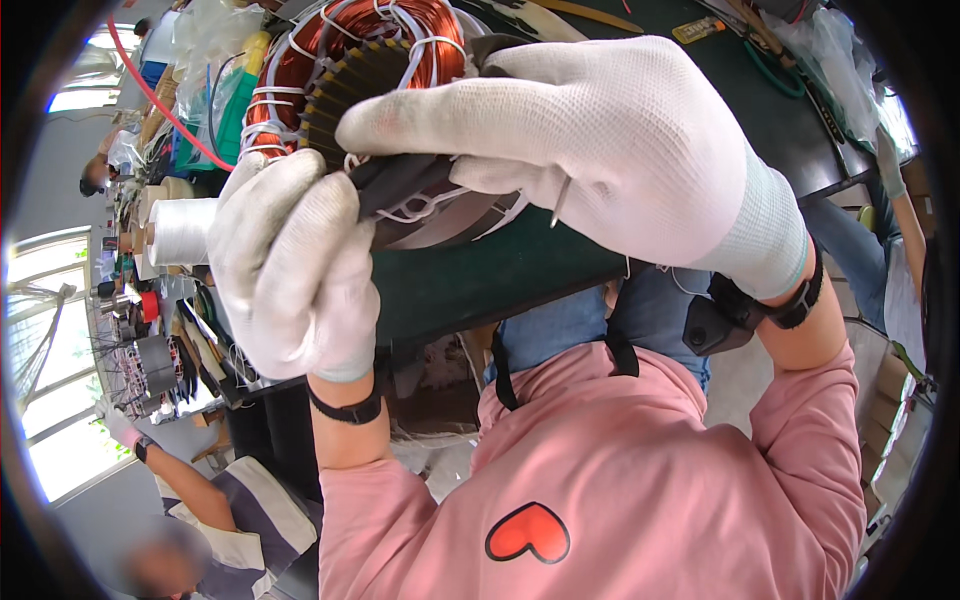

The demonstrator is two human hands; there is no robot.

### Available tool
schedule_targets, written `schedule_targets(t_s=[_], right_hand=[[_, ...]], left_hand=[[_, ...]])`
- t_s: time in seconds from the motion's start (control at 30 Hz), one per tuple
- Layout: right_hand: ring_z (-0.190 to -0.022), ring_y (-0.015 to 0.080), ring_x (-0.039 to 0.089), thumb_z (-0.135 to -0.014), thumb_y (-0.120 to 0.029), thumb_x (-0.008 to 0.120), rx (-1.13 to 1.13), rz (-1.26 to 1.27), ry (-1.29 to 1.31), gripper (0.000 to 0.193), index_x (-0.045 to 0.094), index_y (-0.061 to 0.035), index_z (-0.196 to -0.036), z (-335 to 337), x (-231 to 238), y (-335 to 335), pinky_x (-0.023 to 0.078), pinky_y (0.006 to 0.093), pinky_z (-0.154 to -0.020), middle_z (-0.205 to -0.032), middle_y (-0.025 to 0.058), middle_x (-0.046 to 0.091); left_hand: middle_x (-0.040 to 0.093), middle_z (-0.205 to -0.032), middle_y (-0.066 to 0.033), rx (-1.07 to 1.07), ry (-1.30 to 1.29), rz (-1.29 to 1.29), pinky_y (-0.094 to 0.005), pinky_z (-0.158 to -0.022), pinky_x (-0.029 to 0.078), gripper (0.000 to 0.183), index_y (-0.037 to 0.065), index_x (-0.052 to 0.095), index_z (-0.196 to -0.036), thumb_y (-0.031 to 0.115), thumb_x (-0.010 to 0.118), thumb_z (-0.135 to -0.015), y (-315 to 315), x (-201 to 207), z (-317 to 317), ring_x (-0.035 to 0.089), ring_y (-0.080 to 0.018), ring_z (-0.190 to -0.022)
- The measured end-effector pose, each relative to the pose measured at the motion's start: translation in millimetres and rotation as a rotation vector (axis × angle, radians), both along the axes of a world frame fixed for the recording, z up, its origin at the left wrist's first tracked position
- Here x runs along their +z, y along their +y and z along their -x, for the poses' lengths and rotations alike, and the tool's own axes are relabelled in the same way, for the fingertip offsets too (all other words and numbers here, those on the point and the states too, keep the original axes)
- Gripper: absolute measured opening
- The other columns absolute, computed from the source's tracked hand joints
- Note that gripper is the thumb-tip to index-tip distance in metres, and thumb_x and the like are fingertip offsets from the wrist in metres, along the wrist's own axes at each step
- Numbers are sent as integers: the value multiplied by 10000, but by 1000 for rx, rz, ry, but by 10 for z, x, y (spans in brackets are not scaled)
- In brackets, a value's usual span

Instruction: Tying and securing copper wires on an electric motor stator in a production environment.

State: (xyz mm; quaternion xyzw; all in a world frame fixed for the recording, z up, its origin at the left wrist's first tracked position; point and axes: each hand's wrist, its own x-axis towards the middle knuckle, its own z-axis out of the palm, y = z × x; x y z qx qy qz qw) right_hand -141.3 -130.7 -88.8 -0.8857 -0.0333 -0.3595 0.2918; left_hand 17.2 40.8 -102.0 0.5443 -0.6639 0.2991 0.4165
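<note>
A motor stator (437, 60) with orange-red copper windings tied by white cord rests on the dark green bench in front of me. My left hand (290, 260), in a white glove, is closed with curled fingers at the near left rim of the stator. My right hand (620, 150), gloved too, reaches over from the right, its index finger stretched across the slotted bore. A thin metal needle (560, 203) sticks out below its curled fingers. Between the hands lies black sleeving (400, 182) with a loop of white cord (415, 212). The left fingertips partly hide the winding there.
A white thread spool (182, 232) stands left of my left hand. A red hose (165, 105) runs down beside the stator. Green-handled tool (775, 72) and plastic bags (845, 70) lie at the far right. Other people work at left and right.
</note>
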Motion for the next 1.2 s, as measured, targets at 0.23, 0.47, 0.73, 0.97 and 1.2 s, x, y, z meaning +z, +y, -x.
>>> schedule_targets(t_s=[0.23, 0.47, 0.73, 0.97, 1.2], right_hand=[[-539, 209, 561, -954, -182, 561, -103, 462, 352, 502, 533, -271, -1447, 127, 291, -70, 448, 307, -437, -679, 30, 533], [-638, 188, 660, -801, -165, 760, 104, 377, -57, 314, 781, -163, -1115, 6, -71, -274, 534, 285, -581, -805, 70, 696], [-737, 213, 709, -734, -161, 832, 153, 130, -251, 379, 771, -37, -1087, -75, -176, -172, 558, 286, -650, -944, 112, 756], [-794, 196, 729, -766, -99, 822, 189, 9, -123, 328, 773, -50, -1087, -119, -39, -95, 575, 290, -704, -933, 96, 757], [-787, 189, 738, -755, -96, 827, 182, -79, -63, 357, 770, -57, -1105, -106, -63, -90, 580, 281, -709, -946, 110, 767]], left_hand=[[655, -1184, -186, 116, 513, -199, -352, -936, 557, 274, -83, 635, -1046, -187, 524, -818, 45, 123, 363, 645, -217, -1038], [662, -1163, -168, 113, 414, -153, -316, -904, 543, 186, -15, 662, -998, -133, 678, -855, 1, 32, 392, 643, -208, -1025], [603, -1250, -186, 73, 377, 29, -409, -1039, 450, 253, -36, 621, -1044, -108, 605, -802, -5, -91, 308, 592, -284, -1146], [585, -1301, -136, 667, -52, 163, -428, -1017, 409, 274, 121, 678, -841, 102, 866, -643, -13, -286, 483, 553, -315, -1169], [609, -1317, -142, 236, 1091, 367, -362, -757, 517, 109, 47, 655, -859, -33, 701, -801, 6, -159, 578, 636, -206, -873]])
